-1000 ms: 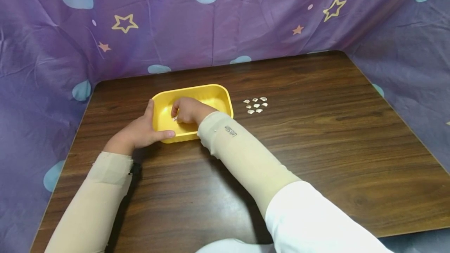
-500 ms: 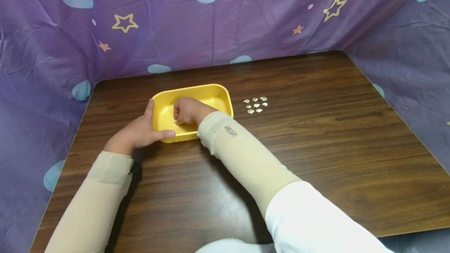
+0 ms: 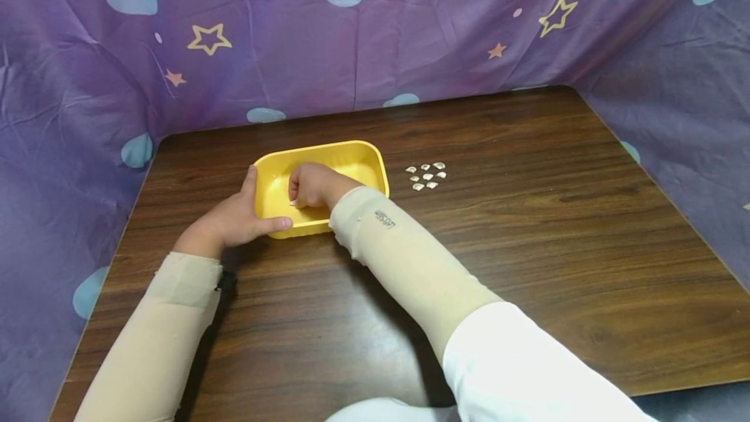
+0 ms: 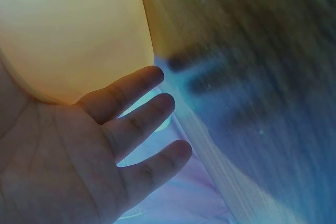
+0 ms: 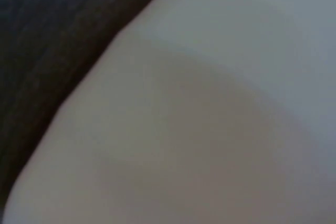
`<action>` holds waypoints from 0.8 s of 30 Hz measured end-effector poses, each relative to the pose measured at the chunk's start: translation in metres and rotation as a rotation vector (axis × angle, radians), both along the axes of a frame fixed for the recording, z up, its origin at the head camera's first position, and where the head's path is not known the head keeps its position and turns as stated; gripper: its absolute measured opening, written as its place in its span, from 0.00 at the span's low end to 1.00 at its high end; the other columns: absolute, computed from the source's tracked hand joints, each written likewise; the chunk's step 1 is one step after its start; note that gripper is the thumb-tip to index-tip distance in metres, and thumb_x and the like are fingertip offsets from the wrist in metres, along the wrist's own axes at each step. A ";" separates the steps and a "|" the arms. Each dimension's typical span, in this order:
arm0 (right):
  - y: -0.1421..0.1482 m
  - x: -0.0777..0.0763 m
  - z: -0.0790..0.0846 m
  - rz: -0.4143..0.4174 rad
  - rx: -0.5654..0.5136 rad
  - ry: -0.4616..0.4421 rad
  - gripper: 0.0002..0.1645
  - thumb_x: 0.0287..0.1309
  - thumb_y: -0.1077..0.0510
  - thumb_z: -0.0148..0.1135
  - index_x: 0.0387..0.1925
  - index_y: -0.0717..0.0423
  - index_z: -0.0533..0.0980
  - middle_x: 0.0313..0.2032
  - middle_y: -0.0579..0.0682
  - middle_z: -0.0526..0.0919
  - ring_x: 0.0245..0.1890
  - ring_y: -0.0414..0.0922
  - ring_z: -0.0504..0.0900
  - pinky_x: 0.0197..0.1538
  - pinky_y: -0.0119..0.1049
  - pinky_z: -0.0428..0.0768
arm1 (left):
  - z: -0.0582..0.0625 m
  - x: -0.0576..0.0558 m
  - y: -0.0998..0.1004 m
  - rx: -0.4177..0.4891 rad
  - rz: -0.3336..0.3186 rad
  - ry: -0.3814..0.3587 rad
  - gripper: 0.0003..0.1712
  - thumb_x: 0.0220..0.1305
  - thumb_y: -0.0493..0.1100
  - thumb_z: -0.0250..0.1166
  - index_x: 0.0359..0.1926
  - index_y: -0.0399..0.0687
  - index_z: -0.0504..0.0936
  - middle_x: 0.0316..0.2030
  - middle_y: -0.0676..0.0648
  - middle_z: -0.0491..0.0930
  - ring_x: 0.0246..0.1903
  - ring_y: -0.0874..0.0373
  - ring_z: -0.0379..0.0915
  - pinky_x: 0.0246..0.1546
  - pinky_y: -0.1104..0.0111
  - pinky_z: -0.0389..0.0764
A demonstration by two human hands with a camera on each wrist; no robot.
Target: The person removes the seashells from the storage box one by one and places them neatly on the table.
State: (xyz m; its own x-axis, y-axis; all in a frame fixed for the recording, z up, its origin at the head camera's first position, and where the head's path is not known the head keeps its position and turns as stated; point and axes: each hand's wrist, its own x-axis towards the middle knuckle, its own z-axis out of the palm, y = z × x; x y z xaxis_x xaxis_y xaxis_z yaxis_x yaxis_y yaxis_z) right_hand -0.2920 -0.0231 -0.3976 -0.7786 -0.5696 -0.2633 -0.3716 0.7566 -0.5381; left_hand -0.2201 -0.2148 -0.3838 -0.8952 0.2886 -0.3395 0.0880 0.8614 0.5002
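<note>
A yellow plastic tub (image 3: 366,165) with rounded corners stands on the wooden table. My left hand (image 3: 236,217) rests against its left end, thumb stretched along the front wall. In the left wrist view the palm lies along the tub wall (image 4: 79,35), and the straight fingers (image 4: 142,121) spread apart past it. Inside the tub, my right hand (image 3: 316,184) has curled fingers and pinches a small white seashell (image 3: 293,202) low over the floor of the tub. Most of that shell is hidden by the fingertips. The right wrist view shows only a blurred pale surface.
To the right of the tub, several small white shells (image 3: 428,176) lie in short rows on the dark wooden table (image 3: 556,246). A purple cloth (image 3: 410,31) with stars and blue dots hangs behind the table and at both sides.
My right hand has curled in slightly and shifted a little lower in the tub, so less of the shell shows than a second ago. The left hand and the tub stay put.
</note>
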 end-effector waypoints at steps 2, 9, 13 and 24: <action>0.000 0.000 -0.001 0.000 0.000 0.005 0.05 0.66 0.58 0.73 0.40 0.55 0.85 0.36 0.44 0.83 0.40 0.41 0.76 0.47 0.29 0.73 | 0.000 0.000 0.000 0.001 0.001 0.001 0.80 0.64 0.71 0.68 0.79 0.37 0.15 0.77 0.19 0.49 0.64 0.33 0.68 0.69 0.39 0.67; 0.000 0.001 0.001 0.001 -0.002 -0.003 0.05 0.66 0.57 0.73 0.37 0.53 0.84 0.34 0.43 0.82 0.40 0.41 0.76 0.46 0.29 0.73 | 0.000 0.001 0.000 0.007 0.003 0.007 0.80 0.64 0.71 0.69 0.79 0.37 0.15 0.77 0.18 0.51 0.62 0.33 0.69 0.69 0.39 0.68; 0.000 0.001 0.002 -0.006 -0.018 -0.013 0.04 0.66 0.57 0.73 0.37 0.53 0.84 0.35 0.44 0.82 0.40 0.41 0.76 0.47 0.30 0.73 | -0.001 0.001 0.000 0.019 0.004 0.018 0.80 0.64 0.71 0.69 0.80 0.37 0.16 0.76 0.19 0.52 0.62 0.33 0.70 0.69 0.39 0.68; 0.003 -0.002 0.004 -0.084 -0.117 -0.009 0.05 0.65 0.57 0.72 0.43 0.50 0.87 0.40 0.45 0.84 0.41 0.41 0.75 0.48 0.29 0.73 | -0.002 0.001 0.000 0.016 -0.006 0.027 0.79 0.64 0.71 0.68 0.80 0.36 0.17 0.77 0.19 0.49 0.65 0.30 0.69 0.69 0.39 0.68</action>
State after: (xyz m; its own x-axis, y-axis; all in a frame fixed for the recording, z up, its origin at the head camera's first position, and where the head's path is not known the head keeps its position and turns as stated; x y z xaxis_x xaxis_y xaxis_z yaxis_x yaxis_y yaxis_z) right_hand -0.2940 -0.0203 -0.3936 -0.8228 -0.5295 -0.2062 -0.3042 0.7169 -0.6273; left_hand -0.2194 -0.2151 -0.3856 -0.9025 0.2991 -0.3100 0.1069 0.8526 0.5115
